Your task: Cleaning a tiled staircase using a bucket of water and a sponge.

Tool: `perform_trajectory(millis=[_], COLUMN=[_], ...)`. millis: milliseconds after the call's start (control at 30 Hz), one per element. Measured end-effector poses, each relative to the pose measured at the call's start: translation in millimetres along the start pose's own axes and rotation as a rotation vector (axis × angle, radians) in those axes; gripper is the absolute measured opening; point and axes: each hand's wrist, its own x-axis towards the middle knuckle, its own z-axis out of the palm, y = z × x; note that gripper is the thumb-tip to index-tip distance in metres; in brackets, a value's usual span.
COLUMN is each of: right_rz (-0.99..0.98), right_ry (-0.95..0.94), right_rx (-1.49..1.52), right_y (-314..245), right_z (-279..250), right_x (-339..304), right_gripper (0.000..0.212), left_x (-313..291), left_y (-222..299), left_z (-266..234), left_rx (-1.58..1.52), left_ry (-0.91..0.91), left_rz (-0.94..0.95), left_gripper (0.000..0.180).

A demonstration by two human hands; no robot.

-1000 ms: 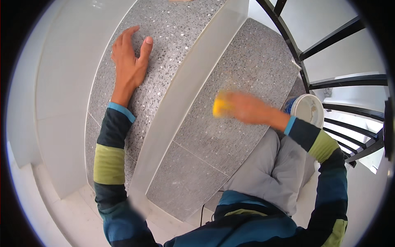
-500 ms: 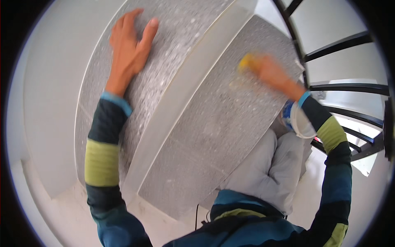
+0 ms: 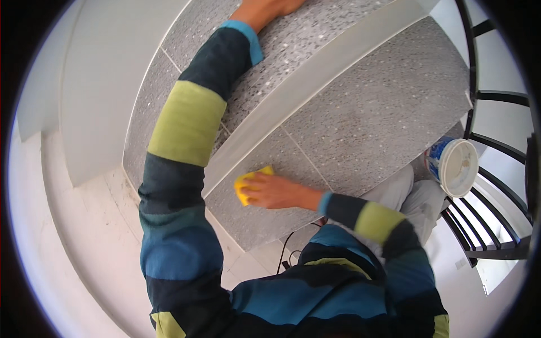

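My right hand [image 3: 273, 190] is closed over a yellow sponge [image 3: 243, 185], pressed flat against the lower grey speckled stone step [image 3: 369, 107] near its left end. Part of the sponge is hidden under the fingers. At the top edge of the picture, my left hand [image 3: 267, 10] rests on the upper speckled step [image 3: 315, 28]. Its thumb side stretches out to the right, while the other fingers are cut off by the frame. Nothing shows in that hand.
A pale riser [image 3: 304, 87] separates the two steps. On the right, a white and blue bucket [image 3: 457, 168] stands beside my knees, close to a black metal railing [image 3: 499, 147]. A pale wall [image 3: 101, 107] borders the steps on the left.
My right hand has swept the sponge from the far right of the lower step to its near left end. The view has shifted, and my left hand now appears at the top edge.
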Motion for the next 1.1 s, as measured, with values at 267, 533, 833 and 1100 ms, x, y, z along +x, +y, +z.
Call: perform_trajectory(millis=[267, 533, 833, 1100], right_rz=[0.681, 0.829, 0.961, 0.899], right_ry=[-0.127, 0.180, 0.458, 1.404], right_rx=[0.000, -0.741, 0.256, 0.843], right_y=[176.6, 108.8, 0.5, 110.8], right_z=[-179.2, -271.6, -165.7, -221.4], right_x=[-114.9, -122.9, -119.1, -144.0], right_gripper=[0.032, 0.037, 0.054, 0.056], left_x=[-0.8, -1.0, 2.7, -164.5], left_y=[9.1, 8.0, 18.8, 216.4], left_z=[-6.3, -13.6, -45.2, -131.4], left_rx=[0.008, 0.020, 0.066, -0.905], left_ry=[0.051, 0.063, -0.018, -0.627], left_rz=[-0.027, -0.016, 0.218, -0.097], left_gripper=[0.054, 0.052, 0.043, 0.007])
